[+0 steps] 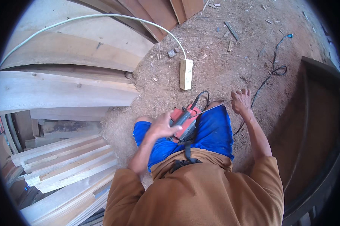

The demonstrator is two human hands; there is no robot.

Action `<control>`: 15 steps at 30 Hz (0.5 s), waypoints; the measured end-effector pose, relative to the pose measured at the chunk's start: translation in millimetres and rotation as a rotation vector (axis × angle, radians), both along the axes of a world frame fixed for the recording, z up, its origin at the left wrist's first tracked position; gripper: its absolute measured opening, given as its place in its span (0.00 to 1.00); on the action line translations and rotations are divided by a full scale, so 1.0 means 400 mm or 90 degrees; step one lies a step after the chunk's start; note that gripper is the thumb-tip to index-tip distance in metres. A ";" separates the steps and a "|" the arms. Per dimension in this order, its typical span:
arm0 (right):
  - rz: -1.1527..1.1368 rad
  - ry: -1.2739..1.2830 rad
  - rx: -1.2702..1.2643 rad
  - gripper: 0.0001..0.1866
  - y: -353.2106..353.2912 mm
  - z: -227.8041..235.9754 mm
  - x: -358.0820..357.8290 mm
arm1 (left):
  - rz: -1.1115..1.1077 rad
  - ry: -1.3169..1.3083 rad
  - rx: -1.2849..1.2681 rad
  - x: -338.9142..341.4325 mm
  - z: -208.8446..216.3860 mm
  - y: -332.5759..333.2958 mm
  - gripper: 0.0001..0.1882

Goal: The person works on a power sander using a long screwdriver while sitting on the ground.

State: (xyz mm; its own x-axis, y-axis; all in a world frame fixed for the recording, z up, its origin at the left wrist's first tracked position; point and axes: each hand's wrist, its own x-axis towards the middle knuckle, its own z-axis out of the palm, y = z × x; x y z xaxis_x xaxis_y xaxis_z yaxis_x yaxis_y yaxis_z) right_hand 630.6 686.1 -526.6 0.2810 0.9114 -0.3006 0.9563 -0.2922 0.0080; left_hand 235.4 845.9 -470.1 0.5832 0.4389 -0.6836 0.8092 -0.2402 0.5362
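A red and dark grey power tool [185, 122], which looks like an electric planer, rests between my thighs on blue shorts. My left hand [164, 126] grips its near left side, fingers over the dark handle. To the right, my right hand [241, 101] is raised beyond my knee with its fingers curled. A thin, straight metal rod [217, 106] runs from that hand to the tool's top; its far end is hard to make out against the tool. The tool's black cord [204, 93] loops up from its front.
A cream power strip [186, 74] lies ahead on dirt strewn with wood scraps, fed by a white cable [113, 15]. A black cord [266, 80] ends in a blue plug [289, 36]. Boards [64, 88] and stacked battens [70, 162] fill the left; a dark wooden frame [305, 113] stands right.
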 end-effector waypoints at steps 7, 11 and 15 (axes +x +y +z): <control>-0.208 0.337 -0.245 0.15 -0.148 0.333 -0.046 | 0.053 -0.044 0.059 0.074 -0.084 -0.099 0.32; -0.272 0.400 -0.302 0.19 -0.214 0.442 -0.087 | 0.121 -0.117 -0.017 0.037 -0.107 -0.025 0.28; -0.379 0.675 -0.193 0.23 -0.217 0.520 -0.181 | 0.135 -0.077 -0.045 0.001 -0.103 0.013 0.27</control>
